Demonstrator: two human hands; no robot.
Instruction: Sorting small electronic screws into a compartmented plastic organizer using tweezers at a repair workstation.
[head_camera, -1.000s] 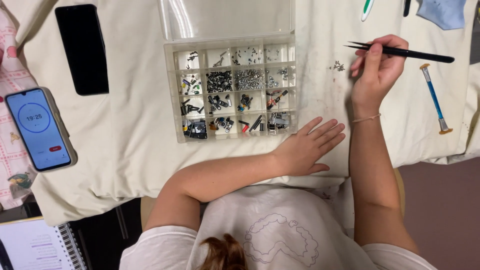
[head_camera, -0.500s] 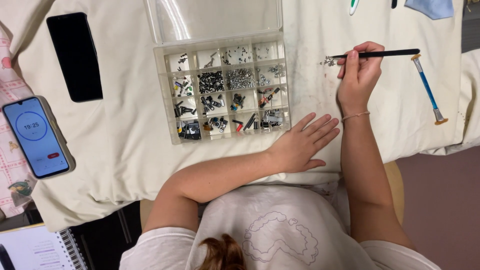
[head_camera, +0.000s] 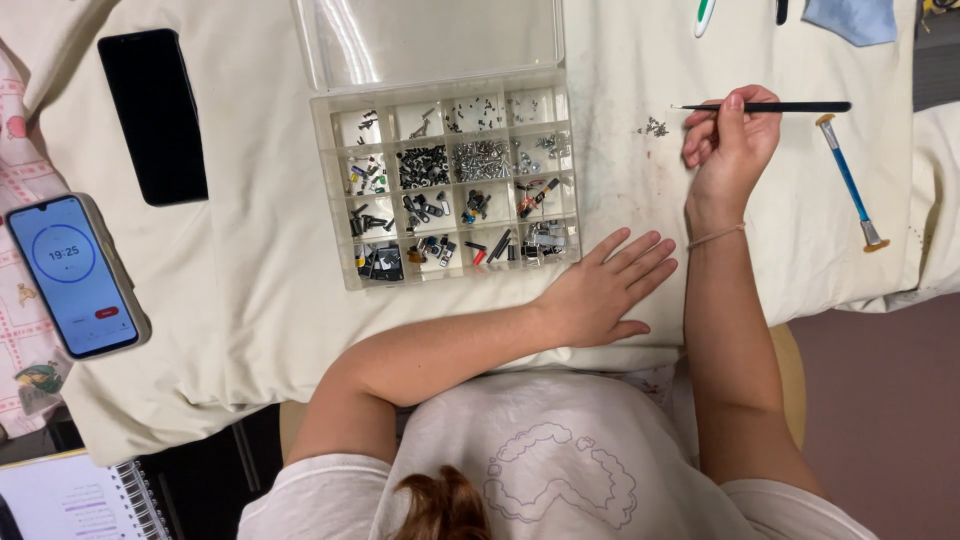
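Observation:
My right hand (head_camera: 730, 145) grips thin black tweezers (head_camera: 770, 107) held level, their tip pointing left toward a small heap of tiny screws (head_camera: 654, 127) on the cream cloth. My left hand (head_camera: 605, 290) lies flat, palm down with fingers spread, on the cloth just below and to the right of a clear plastic compartment box (head_camera: 335, 200). The box holds several sorts of small screws and dark parts, and its lid is folded open at the back.
A black phone (head_camera: 152, 115) lies face down at the left. A second phone (head_camera: 72, 273) with a lit timer screen sits at the far left. A blue-handled screwdriver (head_camera: 848, 182) lies at the right. A blue cloth (head_camera: 848, 18) is at top right; a spiral notebook (head_camera: 75, 497) bottom left.
My right hand has lowered the tweezers from a tilt to level and brought their tip close to the screw heap. My left hand has stayed flat on the cloth.

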